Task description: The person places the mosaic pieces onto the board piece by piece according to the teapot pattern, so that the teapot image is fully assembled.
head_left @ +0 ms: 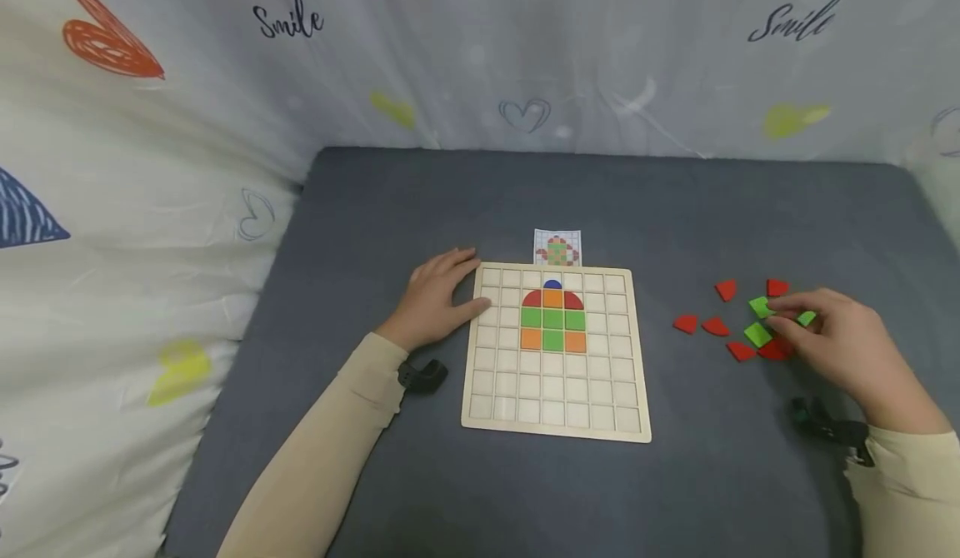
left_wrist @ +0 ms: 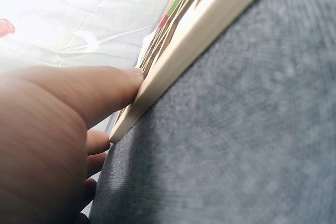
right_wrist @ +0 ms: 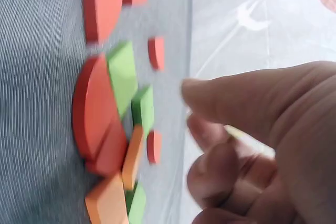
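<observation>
A wooden grid board [head_left: 555, 434] lies flat on the table, with red, orange, green and blue tiles set in its upper middle cells. My left hand [head_left: 435, 301] rests at the board's upper left corner, thumb on the rim and other fingers spread along the edge. Off to the right, my right hand [head_left: 851, 346] hovers over loose tiles, its thumb and fingers bent near a green square tile [head_left: 760, 306]. In the right wrist view, nothing shows between thumb and fingers. Below them lie red tiles [right_wrist: 94, 108], green tiles [right_wrist: 123, 74] and orange tiles [right_wrist: 107, 200].
A small pattern card [head_left: 557, 248] sits against the board's far edge. Several red quarter-round tiles [head_left: 686, 323] are scattered between board and right hand. A printed curtain [head_left: 480, 58] borders the grey table [head_left: 420, 200] at the back and left.
</observation>
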Tool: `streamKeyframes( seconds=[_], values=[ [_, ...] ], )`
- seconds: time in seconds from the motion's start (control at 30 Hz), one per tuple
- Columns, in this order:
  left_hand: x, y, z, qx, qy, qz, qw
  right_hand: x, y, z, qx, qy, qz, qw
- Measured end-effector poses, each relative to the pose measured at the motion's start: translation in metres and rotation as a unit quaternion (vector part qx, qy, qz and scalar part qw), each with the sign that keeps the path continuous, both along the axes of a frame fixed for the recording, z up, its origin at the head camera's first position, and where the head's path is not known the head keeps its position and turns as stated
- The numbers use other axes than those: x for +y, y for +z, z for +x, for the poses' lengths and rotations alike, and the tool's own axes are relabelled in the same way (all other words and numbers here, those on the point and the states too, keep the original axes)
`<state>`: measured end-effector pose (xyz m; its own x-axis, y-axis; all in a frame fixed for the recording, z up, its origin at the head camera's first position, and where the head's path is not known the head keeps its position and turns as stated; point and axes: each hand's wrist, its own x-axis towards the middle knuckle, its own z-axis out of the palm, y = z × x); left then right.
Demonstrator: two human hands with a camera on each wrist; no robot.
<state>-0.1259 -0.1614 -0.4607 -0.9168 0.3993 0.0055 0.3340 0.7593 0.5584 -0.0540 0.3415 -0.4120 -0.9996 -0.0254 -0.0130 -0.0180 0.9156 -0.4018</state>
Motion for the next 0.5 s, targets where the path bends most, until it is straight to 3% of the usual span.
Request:
streamKeyframes(
  seconds=[0.5],
  values=[
    [-0.001,-0.002,0.001,0.003,-0.002,0.003,1.0000,0.016,-0.016,-0.004,-0.040,-0.024,0.017,0.9987]
  ],
)
